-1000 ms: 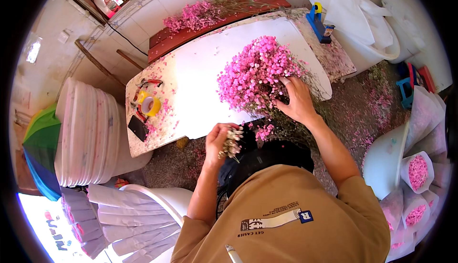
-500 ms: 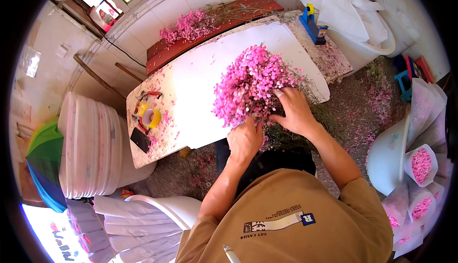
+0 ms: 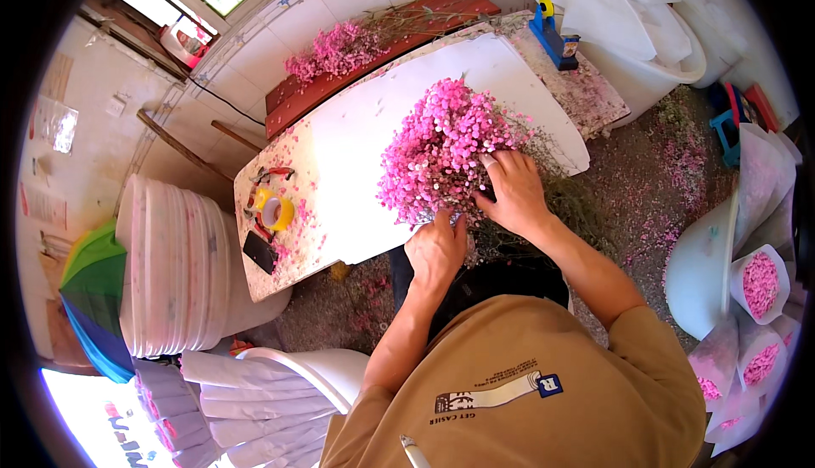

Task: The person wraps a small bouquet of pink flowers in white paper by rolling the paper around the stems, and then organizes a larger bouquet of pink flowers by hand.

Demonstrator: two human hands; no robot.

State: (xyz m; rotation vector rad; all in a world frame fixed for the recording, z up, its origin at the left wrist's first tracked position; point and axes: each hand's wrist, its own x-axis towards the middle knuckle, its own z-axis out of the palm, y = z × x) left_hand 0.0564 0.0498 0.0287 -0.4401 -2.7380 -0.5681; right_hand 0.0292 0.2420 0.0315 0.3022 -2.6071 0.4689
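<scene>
A full bunch of pink baby's-breath (image 3: 450, 150) rests over the near edge of a white sheet (image 3: 352, 179) on the worktable. My left hand (image 3: 435, 250) is closed on the lower near side of the bunch, its fingertips partly hidden by blossoms. At the right side of the bunch, my right hand (image 3: 514, 190) grips with curved fingers and thumb among the stems and flower heads. Green stems (image 3: 577, 209) stick out below and right of that hand, partly behind the forearm.
Yellow tape rolls (image 3: 277, 213), red-handled pliers (image 3: 280, 173) and a black phone (image 3: 260, 252) lie at the table's left. A blue tape dispenser (image 3: 553, 37) stands at the back right. More pink flowers (image 3: 338, 50) lie on a red board (image 3: 284, 110). Stacked tubs (image 3: 174, 264) stand left; wrapped bouquets (image 3: 758, 285) right.
My right hand has shifted slightly left and up against the bunch. The left hand keeps its hold. The whole view has turned a little, so the surroundings sit slightly differently.
</scene>
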